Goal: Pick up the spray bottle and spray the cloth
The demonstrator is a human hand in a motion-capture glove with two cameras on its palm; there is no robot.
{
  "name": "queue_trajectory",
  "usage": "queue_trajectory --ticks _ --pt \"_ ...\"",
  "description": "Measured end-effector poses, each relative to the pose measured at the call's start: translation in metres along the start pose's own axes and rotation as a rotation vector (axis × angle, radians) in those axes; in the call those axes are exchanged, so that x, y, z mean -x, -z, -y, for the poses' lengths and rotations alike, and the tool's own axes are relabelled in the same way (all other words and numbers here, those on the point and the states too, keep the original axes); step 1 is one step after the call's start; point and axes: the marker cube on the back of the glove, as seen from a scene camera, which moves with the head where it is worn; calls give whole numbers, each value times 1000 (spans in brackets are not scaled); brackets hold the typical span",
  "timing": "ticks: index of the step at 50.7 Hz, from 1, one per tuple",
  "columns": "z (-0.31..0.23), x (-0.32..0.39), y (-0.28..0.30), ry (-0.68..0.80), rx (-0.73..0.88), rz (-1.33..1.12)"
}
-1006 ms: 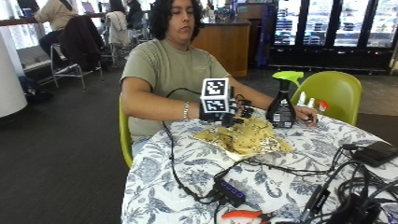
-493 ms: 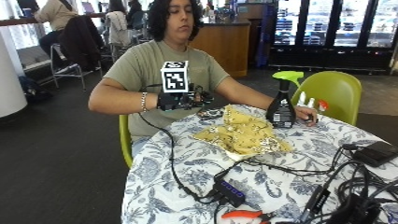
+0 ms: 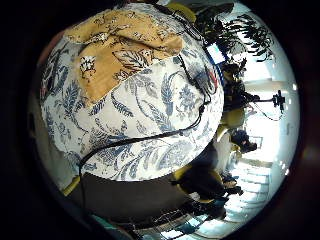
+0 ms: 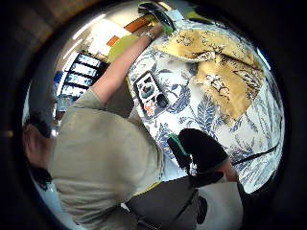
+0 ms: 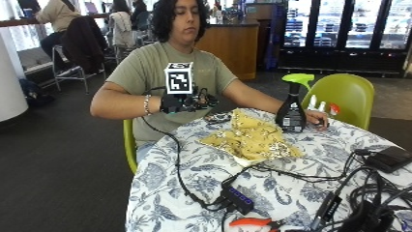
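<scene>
The spray bottle (image 5: 292, 110), dark with a green trigger head, stands upright at the far side of the round table, and the person's bare hand (image 5: 316, 119) rests beside its base. A crumpled yellow patterned cloth (image 5: 252, 139) lies on the floral tablecloth (image 5: 169, 180) in front of the person. My gloved right hand (image 5: 186, 102) hovers at chest height over the near table edge, well to the side of the cloth and far from the bottle, fingers relaxed and holding nothing. Both palm views look down on the cloth (image 3: 120, 55) (image 4: 220, 62) from a distance.
A small dark device (image 5: 217, 117) lies between my hand and the cloth. Black cables, a USB hub (image 5: 237, 198) and a black box (image 5: 387, 159) crowd the table's near and right parts. An orange-handled tool (image 5: 254, 223) lies at the front edge. A green chair (image 5: 348, 97) stands behind the bottle.
The gloved hand has pulled back from above the cloth toward the person's chest, away from the bottle. Bottle, cloth and bare hand have stayed put.
</scene>
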Motion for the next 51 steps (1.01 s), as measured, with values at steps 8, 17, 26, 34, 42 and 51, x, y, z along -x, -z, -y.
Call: queue_trajectory --ticks 8,17,26,34,42,51 --pt "-1 -2 -3 0 -13 1" --pt "-3 2 -7 -9 7 -7" --pt "-6 2 -6 -26 8 -24" --pt "-9 7 -6 -23 0 -19" --pt "-10 6 -4 -19 3 -27" --pt "-10 7 -3 -28 7 -39"
